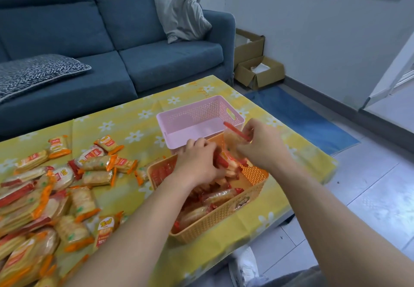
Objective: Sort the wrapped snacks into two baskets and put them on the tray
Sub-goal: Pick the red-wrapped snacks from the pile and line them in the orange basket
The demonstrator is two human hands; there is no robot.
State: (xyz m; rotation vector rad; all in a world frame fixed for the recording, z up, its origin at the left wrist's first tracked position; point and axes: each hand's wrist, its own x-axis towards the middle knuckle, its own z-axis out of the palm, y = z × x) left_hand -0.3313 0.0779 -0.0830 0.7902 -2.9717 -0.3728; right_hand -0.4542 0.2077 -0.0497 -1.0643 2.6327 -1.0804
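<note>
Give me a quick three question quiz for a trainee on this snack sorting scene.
1. True or false: the pink basket holds snacks.
2. The packs in the orange basket have ends of which colour: A red, B blue, C green?
3. What does the right hand pinch?
Key: 1 false; 2 A; 3 a red-ended snack pack.
</note>
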